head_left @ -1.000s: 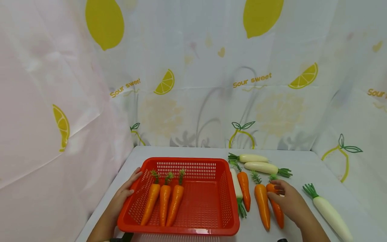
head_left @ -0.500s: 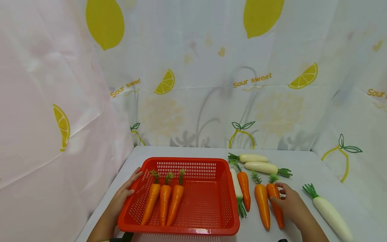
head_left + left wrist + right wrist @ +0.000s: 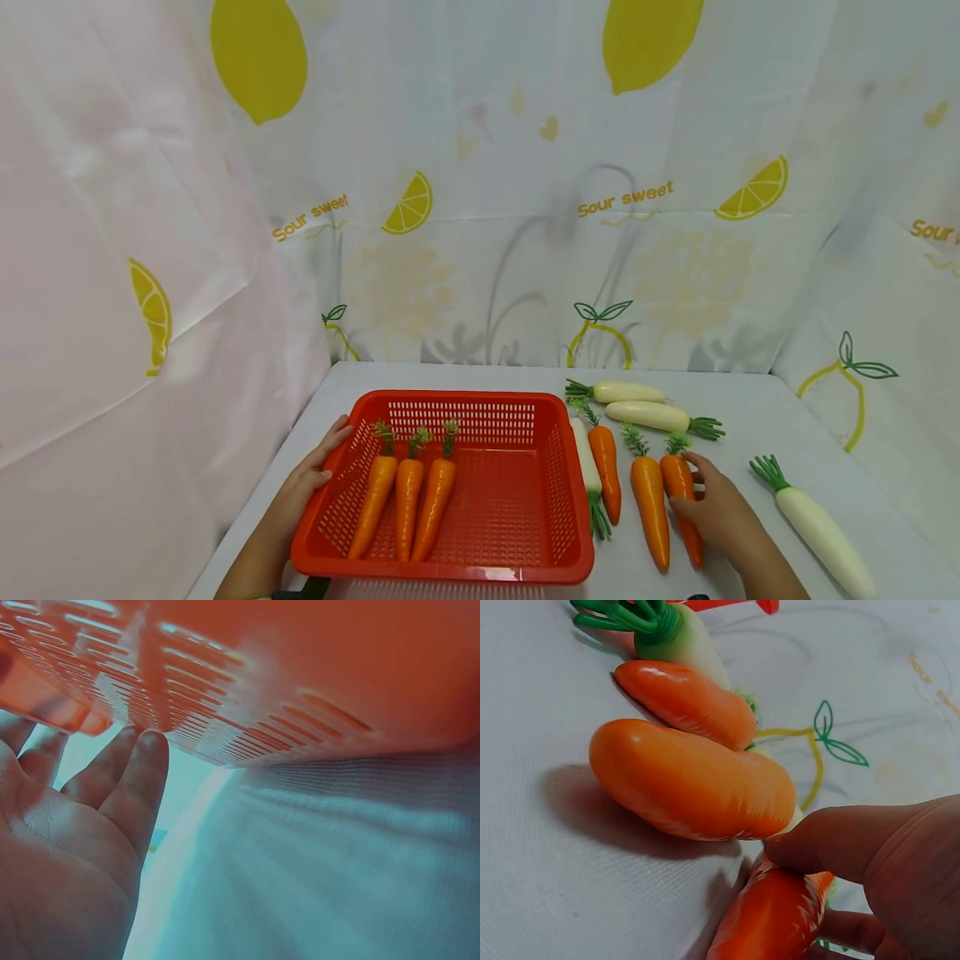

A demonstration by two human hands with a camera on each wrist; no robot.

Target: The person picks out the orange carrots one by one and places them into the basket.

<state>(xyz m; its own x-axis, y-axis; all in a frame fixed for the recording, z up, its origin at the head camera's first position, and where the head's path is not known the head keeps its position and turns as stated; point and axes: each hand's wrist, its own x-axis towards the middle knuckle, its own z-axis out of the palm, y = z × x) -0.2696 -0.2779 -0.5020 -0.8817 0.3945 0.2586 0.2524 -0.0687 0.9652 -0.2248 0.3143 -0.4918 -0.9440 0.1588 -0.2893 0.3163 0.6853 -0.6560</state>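
A right hand (image 3: 722, 507) grips an orange carrot (image 3: 677, 477) at the lower right of the frame, thumb on one side, fingers bent around the other; the vegetable lies on a white table (image 3: 738, 425), its long axis nearly vertical in the frame with a slight slant, leafy end toward the top, tapered tip toward the bottom; a neighbouring carrot (image 3: 651, 508), almost parallel, lies just beside it on the left, while a wider strip of tabletop shows between the hand and a white radish (image 3: 825, 533) at the far lower right; at lower left, a left hand (image 3: 303, 479) rests its extended fingers against the outer wall of a red basket (image 3: 442, 572), whose left side stands near the table's slanting left edge; the container, at lower centre, is rectangular, glossy and plastic-looking, its walls pierced with slots, its floor showing to the right of three carrots (image 3: 408, 504) that point their leaves toward the top; a loose carrot (image 3: 606, 467) and a second radish (image 3: 588, 462) lie along its right wall; two more radishes (image 3: 647, 414), smooth and pale, lie toward the far edge, below a lemon-printed curtain (image 3: 480, 275); in the right wrist view, the carrots' shiny skins show shallow grooves
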